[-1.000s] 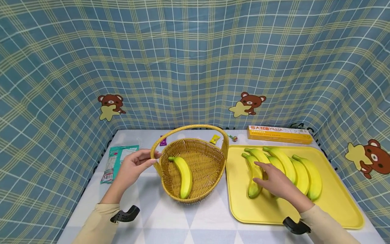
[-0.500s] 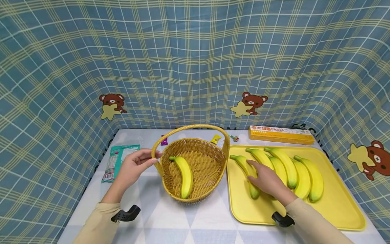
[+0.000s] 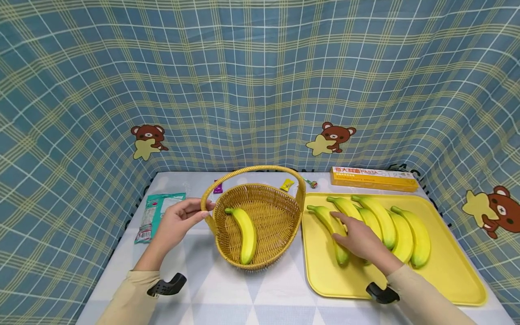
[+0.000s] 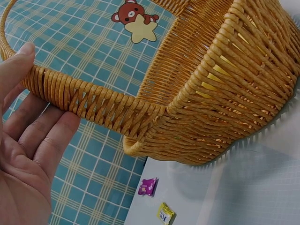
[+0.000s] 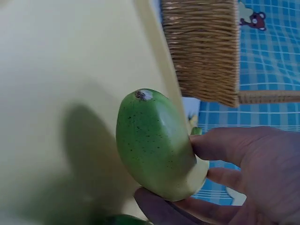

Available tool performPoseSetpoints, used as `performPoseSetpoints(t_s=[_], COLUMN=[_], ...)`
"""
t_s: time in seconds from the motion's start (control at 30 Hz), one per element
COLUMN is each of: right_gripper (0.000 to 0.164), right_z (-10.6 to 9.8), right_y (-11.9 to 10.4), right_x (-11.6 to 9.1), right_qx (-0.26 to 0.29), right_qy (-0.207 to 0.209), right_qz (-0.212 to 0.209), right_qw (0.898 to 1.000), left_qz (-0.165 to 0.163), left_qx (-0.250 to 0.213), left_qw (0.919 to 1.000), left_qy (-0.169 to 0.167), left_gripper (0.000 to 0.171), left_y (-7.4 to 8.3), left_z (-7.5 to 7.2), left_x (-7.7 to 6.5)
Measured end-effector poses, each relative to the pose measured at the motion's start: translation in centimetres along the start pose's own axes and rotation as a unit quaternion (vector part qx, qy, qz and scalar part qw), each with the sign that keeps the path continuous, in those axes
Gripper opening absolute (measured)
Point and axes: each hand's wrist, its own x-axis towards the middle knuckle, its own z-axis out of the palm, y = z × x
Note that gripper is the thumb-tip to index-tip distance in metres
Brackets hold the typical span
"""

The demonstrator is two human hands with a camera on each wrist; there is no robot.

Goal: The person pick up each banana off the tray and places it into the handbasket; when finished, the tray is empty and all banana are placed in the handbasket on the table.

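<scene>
My left hand [image 3: 178, 221] holds the side of a wicker basket's handle [image 4: 93, 101], thumb on one face and fingers on the other. The basket [image 3: 280, 225] stands mid-table, and one banana [image 3: 245, 234] lies inside it. On the yellow tray [image 3: 455, 280], my right hand [image 3: 359, 237] grips the leftmost banana [image 3: 322, 215] between thumb and fingers. Its greenish end [image 5: 150, 140] points at the camera in the right wrist view, and a shadow falls on the tray beside it. Several more bananas [image 3: 422, 239] lie side by side under and right of that hand.
A pasta box [image 3: 373, 179] lies behind the tray. Behind the basket are a purple candy [image 3: 218, 186], a yellow candy [image 3: 286, 184] and a lollipop [image 3: 313, 184]. At the left lies a teal packet [image 3: 152, 219]. Plaid cloth [image 3: 260, 90] walls the table's back and sides.
My right hand has moved left and taken hold of the leftmost banana, whose stem end has swung left toward the basket. The left hand and basket have stayed put.
</scene>
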Motion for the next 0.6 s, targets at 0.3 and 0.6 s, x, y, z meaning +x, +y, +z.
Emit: performPoseSetpoints(t_s=[0.3, 0.6], right_gripper=[0.065, 0.062], right_z=[-2.9, -4.9], right_y=[-1.6, -3.4], right_x=[-2.5, -4.3], right_qx=[0.005, 0.004], right_qy=[-0.021, -0.029], right_qz=[-0.01, -0.031], right_qw=[1.0, 0.999], left_qz=[0.001, 0.001], left_qx=[0.006, 0.009], left_qw=[1.0, 0.9999], left_qy=[0.005, 0.007], left_gripper=[0.025, 0.025], left_y=[0.3, -0.1], left_z=[0.0, 0.0], left_x=[0.0, 0.1])
